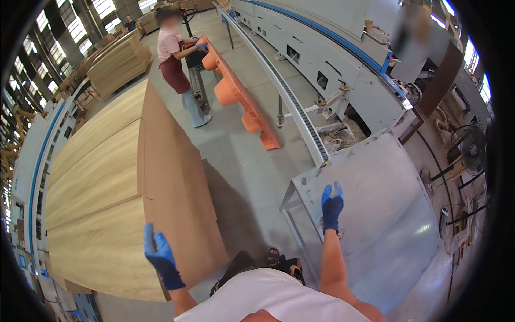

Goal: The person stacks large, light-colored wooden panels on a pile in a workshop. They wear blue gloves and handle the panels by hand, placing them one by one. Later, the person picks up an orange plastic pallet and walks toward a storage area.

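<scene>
Your blue-gloved left hand (162,257) hung near pale rectangular wood-grain panel stack (99,182); blue-gloved right hand (332,208) over flat grey metal table (383,209), right; both hands' fingers apart.

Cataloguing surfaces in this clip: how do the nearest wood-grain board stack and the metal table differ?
The wood-grain board stack is tan; the metal table is silvery grey. The board stack's top shows seams; the metal table's looks unbroken. The board stack is piled panels; the metal table has an open leg frame. Both have broad tops.
</scene>
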`<control>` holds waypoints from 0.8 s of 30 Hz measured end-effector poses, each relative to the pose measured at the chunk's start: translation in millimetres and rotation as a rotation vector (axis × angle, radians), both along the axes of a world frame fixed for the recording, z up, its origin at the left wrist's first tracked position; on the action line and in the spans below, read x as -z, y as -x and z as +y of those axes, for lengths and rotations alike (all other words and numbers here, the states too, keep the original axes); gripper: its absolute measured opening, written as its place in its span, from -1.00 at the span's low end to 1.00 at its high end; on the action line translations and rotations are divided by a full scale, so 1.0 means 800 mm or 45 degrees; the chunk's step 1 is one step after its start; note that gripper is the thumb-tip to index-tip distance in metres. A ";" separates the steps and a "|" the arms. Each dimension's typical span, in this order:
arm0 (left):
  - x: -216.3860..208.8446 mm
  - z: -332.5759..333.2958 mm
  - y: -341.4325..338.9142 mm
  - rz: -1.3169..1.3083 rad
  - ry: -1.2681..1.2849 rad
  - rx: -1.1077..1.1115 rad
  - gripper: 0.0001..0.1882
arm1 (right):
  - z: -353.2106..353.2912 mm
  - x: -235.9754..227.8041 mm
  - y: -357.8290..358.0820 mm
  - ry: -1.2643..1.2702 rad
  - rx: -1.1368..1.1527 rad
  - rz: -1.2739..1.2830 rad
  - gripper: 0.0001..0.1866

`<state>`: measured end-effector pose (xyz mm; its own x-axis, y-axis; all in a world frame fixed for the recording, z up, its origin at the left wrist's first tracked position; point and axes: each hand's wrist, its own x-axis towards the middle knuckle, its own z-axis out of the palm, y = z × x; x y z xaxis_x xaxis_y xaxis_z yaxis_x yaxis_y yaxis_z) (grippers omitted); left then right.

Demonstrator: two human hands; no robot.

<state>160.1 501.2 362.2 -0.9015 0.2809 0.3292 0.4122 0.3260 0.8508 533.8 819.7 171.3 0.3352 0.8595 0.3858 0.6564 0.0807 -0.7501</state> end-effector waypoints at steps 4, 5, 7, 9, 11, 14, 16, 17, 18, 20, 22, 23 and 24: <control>0.077 0.129 0.032 -0.151 0.004 0.238 -0.64 | 0.094 -0.016 0.045 -0.060 0.040 -0.252 -0.57; 0.106 0.164 0.044 -0.156 -0.013 0.261 -0.63 | 0.117 -0.023 0.064 -0.015 -0.003 -0.284 -0.56; 0.172 0.256 0.074 -0.408 -0.153 0.451 -0.60 | 0.158 -0.024 0.095 -0.197 0.122 -0.479 -0.54; 0.207 0.371 0.076 -0.363 -0.071 0.544 -0.55 | 0.205 -0.014 0.106 -0.153 0.224 -0.593 -0.57; 0.286 0.470 0.131 -0.573 -0.361 0.634 -0.55 | 0.229 -0.026 0.134 -0.008 0.209 -0.613 -0.61; 0.297 0.636 0.141 -1.037 -0.164 0.498 -0.44 | 0.245 -0.016 0.125 0.007 0.291 -0.582 -0.74; 0.302 0.707 0.141 -1.488 0.168 0.263 -0.39 | 0.252 -0.015 0.131 -0.035 0.363 -0.639 -0.73; 0.320 0.725 0.141 -1.731 0.009 0.580 -0.40 | 0.256 -0.015 0.132 0.175 0.427 -0.636 -0.72; 0.338 0.730 0.142 -1.962 -0.170 0.889 -0.41 | 0.261 -0.008 0.136 0.240 0.506 -0.671 -0.72; 0.347 0.739 0.120 -2.197 -0.388 1.157 -0.43 | 0.269 -0.004 0.129 0.248 0.600 -0.742 -0.73; 0.324 0.740 0.102 -2.212 -0.354 1.074 -0.48 | 0.266 -0.005 0.130 0.171 0.612 -0.781 -0.73; 0.323 0.748 0.102 -2.226 -0.313 1.042 -0.56 | 0.266 -0.003 0.131 0.194 0.619 -0.772 -0.73; 0.323 0.750 0.099 -2.179 -0.268 1.040 -0.62 | 0.267 -0.003 0.130 0.217 0.622 -0.764 -0.74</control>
<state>81.0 1101.0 104.2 0.0610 0.8247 -0.5623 -0.8146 0.3667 0.4494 429.6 1033.1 173.4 0.4659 0.7324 0.4965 0.8843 -0.4049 -0.2325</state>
